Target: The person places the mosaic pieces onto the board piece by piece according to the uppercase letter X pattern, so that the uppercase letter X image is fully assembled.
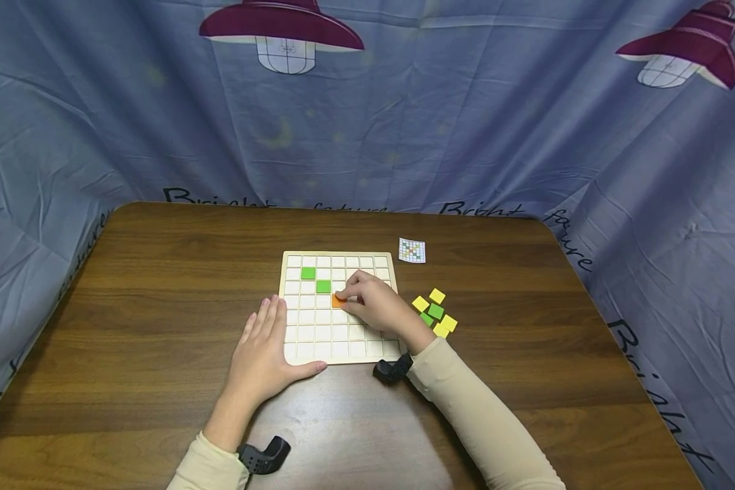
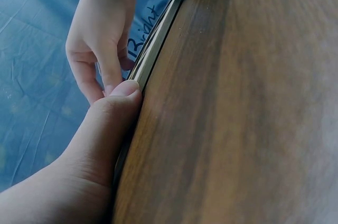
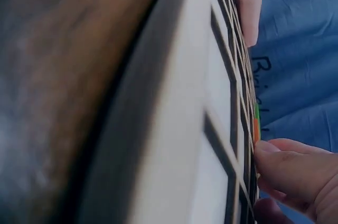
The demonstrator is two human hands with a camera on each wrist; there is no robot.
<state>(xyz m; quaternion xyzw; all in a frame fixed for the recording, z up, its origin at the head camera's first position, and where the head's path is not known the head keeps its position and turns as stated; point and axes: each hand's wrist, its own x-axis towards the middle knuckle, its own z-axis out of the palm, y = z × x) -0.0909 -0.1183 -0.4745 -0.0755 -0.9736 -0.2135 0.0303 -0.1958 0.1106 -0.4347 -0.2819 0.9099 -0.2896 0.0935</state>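
A square wooden board (image 1: 306, 333) with a grid of white cells lies flat on the table. Two green tiles (image 1: 308, 273) sit in its upper left, one diagonally below the other. My right hand (image 1: 373, 299) reaches over the board and pinches an orange tile (image 1: 337, 301) between thumb and fingertips, at a cell diagonally below the second green tile. In the right wrist view the orange tile (image 3: 256, 130) shows at the thumb tip. My left hand (image 1: 262, 357) rests with straight fingers along the board's left edge, its thumb (image 2: 124, 91) at the near edge.
Several loose yellow tiles (image 1: 437, 296) and green tiles (image 1: 436, 311) lie right of the board, partly behind the right wrist. A small card (image 1: 412, 250) printed with a coloured grid lies beyond them. A patterned blue curtain (image 1: 367, 122) hangs behind the table (image 1: 159, 272).
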